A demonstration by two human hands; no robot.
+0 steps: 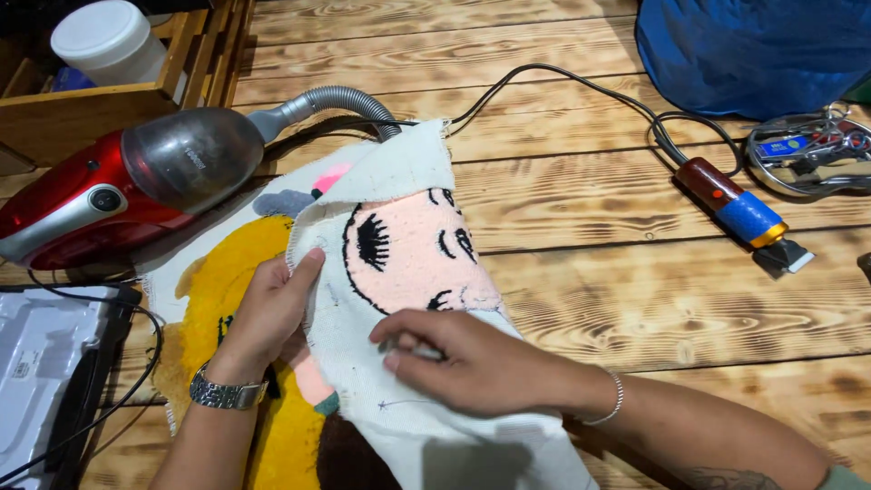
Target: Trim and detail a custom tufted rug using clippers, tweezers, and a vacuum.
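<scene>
Head view, frame centre: the left hand (272, 304), wearing a metal watch, pinches the folded edge of a white woven backing cloth with a pink tufted face design (399, 245). The right hand (463, 358) lies flat on the cloth, fingers together. The cloth's lower part runs off the bottom edge. A red handheld vacuum cleaner (136, 186) sits upper left, partly cut off.

Left hand (272, 308) grips folded rug backing (399, 272); right hand (463, 358) presses it flat.
</scene>
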